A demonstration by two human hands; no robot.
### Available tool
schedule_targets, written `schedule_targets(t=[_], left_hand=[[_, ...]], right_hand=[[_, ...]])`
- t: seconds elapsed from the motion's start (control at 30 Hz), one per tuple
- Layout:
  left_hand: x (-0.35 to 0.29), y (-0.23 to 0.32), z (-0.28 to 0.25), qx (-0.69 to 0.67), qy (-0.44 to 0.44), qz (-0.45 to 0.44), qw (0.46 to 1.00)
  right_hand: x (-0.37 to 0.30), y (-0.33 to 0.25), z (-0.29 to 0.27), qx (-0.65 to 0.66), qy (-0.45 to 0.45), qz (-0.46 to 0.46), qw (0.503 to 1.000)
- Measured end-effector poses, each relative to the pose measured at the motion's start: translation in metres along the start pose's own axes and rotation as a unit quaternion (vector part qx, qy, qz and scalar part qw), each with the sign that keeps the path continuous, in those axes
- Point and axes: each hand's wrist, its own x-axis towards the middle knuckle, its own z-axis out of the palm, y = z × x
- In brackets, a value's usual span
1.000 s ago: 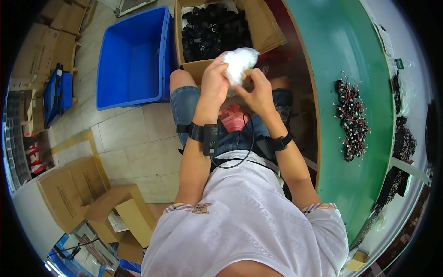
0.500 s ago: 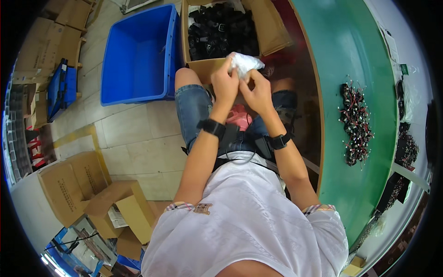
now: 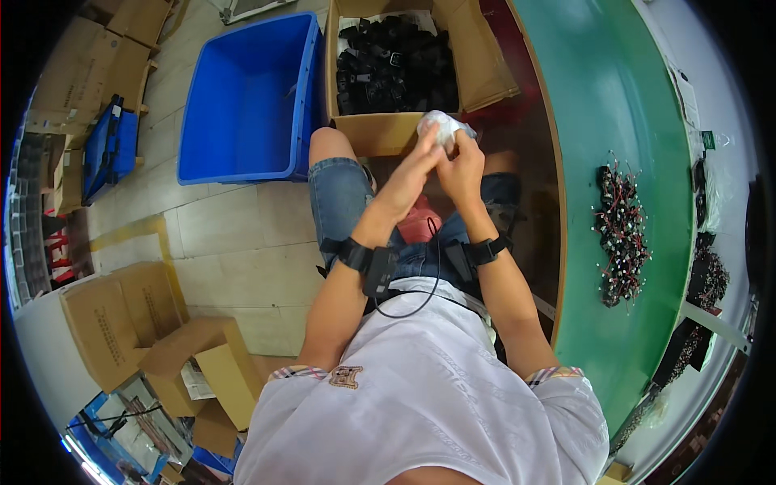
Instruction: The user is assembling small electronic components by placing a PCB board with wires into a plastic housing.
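A crumpled white bundle that looks like a plastic bag is between my hands, above my lap and just in front of the open carton. My right hand pinches it with bent fingers. Pressed against its near left side is my left hand, its fingers close together and fairly straight. The two hands touch each other. What the bag holds, if anything, cannot be made out. Many black parts lie heaped inside the cardboard carton beyond my hands.
Left of the carton stands a blue plastic bin. A green tabletop runs along my right, bearing a heap of small wired parts. Cardboard boxes sit at the lower left. A pink thing is at my lap.
Both hands and the white bag have shifted a little nearer and to the right. My left hand has turned, its fingers now straighter against the bag. The bag looks more bunched up.
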Motion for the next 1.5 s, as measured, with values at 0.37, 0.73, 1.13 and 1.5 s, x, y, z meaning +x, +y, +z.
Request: schedule_targets(t=[0.37,0.73,1.13,1.5], left_hand=[[-0.003,0.024,-0.020,0.235,0.190,0.125,0.945],[0.014,0.000,-0.020,0.299,0.201,0.146,0.921],[0.019,-0.007,-0.034,0.120,0.361,0.074,0.922],[0.008,-0.010,-0.060,0.526,0.393,0.273,0.703]], right_hand=[[0.002,-0.011,-0.023,0.384,-0.079,0.178,0.903],[-0.012,-0.033,-0.031,0.160,-0.203,0.009,0.966],[-0.010,-0.030,-0.005,0.082,-0.024,0.035,0.996],[-0.011,-0.029,0.002,0.434,-0.137,0.295,0.840]])
